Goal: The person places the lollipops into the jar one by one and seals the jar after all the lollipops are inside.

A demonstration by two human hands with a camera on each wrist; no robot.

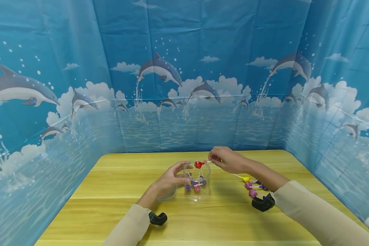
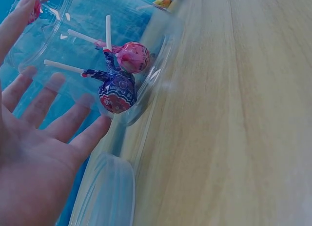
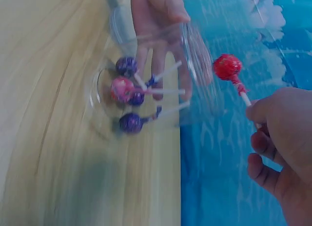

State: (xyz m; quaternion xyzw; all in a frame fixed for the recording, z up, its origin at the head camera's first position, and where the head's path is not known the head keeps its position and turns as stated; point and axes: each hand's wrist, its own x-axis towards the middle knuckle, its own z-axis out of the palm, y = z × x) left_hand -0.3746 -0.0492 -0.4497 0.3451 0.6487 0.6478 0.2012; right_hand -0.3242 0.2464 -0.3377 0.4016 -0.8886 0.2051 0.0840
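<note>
My right hand (image 1: 229, 160) pinches the white stick of a red-wrapped lollipop (image 3: 227, 67), its candy end pointing toward the mouth of a clear jar (image 3: 200, 70). In the head view the red candy overlaps the jar's rim. Fingers and thumb of my left hand (image 1: 172, 176) are spread round the side of the jar, which stands upright on the table. Inside lie several lollipops, purple (image 3: 131, 123) and pink (image 3: 122, 88), with candy ends at the bottom and sticks leaning at various angles.
A clear round lid (image 2: 105, 192) lies on the wooden table (image 1: 126, 212) beside the jar, partly under my left hand. To the right, below my right forearm, are several more lollipops, one yellow (image 1: 246, 179), others pink (image 1: 253, 193) and purple. A dolphin-printed curtain (image 1: 184, 126) encloses the table.
</note>
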